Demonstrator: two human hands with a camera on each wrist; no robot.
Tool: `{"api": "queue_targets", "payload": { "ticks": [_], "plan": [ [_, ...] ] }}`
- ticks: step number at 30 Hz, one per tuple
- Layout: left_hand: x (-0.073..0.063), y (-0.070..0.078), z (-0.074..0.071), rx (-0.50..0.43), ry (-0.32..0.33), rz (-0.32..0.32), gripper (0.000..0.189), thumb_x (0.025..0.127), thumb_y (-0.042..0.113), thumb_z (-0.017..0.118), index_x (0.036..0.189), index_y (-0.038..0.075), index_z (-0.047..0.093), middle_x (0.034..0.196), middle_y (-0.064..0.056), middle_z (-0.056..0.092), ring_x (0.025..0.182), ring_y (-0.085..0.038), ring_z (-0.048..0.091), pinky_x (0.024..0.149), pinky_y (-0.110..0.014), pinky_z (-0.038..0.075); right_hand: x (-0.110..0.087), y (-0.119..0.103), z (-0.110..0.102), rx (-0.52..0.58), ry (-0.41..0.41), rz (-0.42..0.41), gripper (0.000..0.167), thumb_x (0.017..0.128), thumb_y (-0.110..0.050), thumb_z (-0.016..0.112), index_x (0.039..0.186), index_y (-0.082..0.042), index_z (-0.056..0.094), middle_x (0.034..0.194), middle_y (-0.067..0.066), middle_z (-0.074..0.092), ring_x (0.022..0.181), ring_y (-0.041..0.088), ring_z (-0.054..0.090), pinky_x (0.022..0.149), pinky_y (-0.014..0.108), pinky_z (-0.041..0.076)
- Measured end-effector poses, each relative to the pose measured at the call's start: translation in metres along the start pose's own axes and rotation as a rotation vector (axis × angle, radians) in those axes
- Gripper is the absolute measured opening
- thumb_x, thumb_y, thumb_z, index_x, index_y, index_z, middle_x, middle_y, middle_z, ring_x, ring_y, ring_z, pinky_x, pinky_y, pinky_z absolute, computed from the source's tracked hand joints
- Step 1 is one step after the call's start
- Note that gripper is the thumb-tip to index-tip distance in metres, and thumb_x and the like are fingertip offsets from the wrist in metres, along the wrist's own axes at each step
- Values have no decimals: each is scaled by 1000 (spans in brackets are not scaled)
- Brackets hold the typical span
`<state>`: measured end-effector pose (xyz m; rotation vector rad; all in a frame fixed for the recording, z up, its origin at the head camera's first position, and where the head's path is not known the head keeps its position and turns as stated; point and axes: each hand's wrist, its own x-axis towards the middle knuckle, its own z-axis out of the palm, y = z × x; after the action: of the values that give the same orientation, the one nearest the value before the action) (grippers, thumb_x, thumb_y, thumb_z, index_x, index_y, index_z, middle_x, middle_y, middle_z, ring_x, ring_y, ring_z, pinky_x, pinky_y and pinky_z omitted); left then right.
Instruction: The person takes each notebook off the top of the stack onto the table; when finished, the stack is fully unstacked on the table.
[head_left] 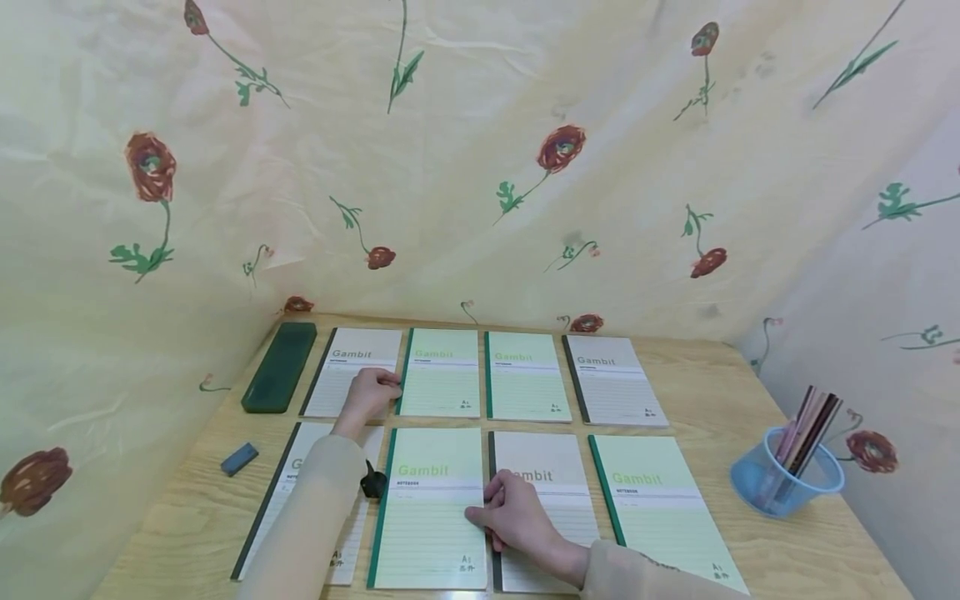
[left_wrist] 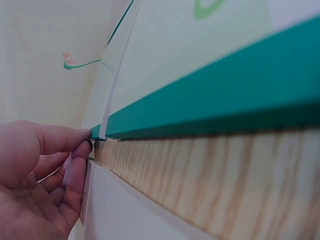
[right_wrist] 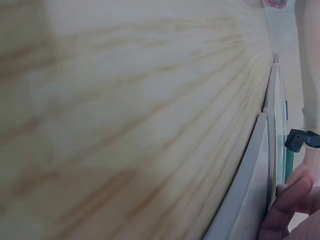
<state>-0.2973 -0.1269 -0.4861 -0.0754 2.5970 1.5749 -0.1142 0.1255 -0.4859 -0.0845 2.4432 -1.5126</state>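
Two rows of "Gambit" notebooks lie flat, some with green covers and green spines, others pale grey with dark spines. My left hand (head_left: 369,393) reaches over the back-row grey notebook (head_left: 365,342); its thumb and forefinger pinch the green spine of the neighbouring back-row green notebook (head_left: 441,375), close up in the left wrist view. My right hand (head_left: 517,512) pinches the right edge of the front-row green notebook (head_left: 431,533), thumb over the cover and fingers at the side. It partly covers the front-row grey notebook (head_left: 551,508). In the right wrist view, only curled fingers (right_wrist: 287,205) show beside notebook edges.
A dark green case (head_left: 280,368) lies at the back left, with a small blue eraser (head_left: 239,459) in front of it. At the right stands a blue cup (head_left: 780,492) holding several pencils (head_left: 808,429). Flowered cloth (head_left: 450,167) hangs behind the wooden table (head_left: 701,387).
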Motion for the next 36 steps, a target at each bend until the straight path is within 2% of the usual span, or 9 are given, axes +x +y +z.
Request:
{"api": "queue_targets", "payload": {
  "ticks": [13,21,24,31,36],
  "plan": [
    [0,0,1,3,4,2,20,90,2,67,109,-4,69,104,-16,68,96,-28,62,88,-42,49,-1,0,-2,36,-14,-10,28,87,-10,75,97,0,51,58,1,59,38,7,51,41,18,37],
    [0,1,0,-4,0,-13,21,91,4,66,110,-5,68,105,-17,67,98,-29,62,88,-42,48,5,-6,-9,120,-9,12,29,88,-11,76,93,0,50,54,0,57,38,6,48,40,18,38],
    [0,1,-1,-13,-7,-26,21,94,9,66,111,-4,67,107,-17,66,99,-29,61,87,-42,48,9,-11,-14,144,2,17,30,88,-12,76,93,1,49,56,1,57,39,7,47,41,20,39],
    [-4,2,-1,-22,-22,-57,36,97,30,65,113,-2,64,107,-15,64,97,-27,57,85,-40,47,21,-17,-34,155,93,37,32,90,-16,75,97,1,50,63,4,58,46,12,49,46,24,41],
    [-7,5,0,-23,-16,-63,41,98,38,63,113,-1,64,106,-14,64,95,-26,55,81,-37,46,35,-18,-58,148,183,63,32,90,-21,76,100,-2,51,70,8,61,51,16,54,49,27,44]
  ]
}}
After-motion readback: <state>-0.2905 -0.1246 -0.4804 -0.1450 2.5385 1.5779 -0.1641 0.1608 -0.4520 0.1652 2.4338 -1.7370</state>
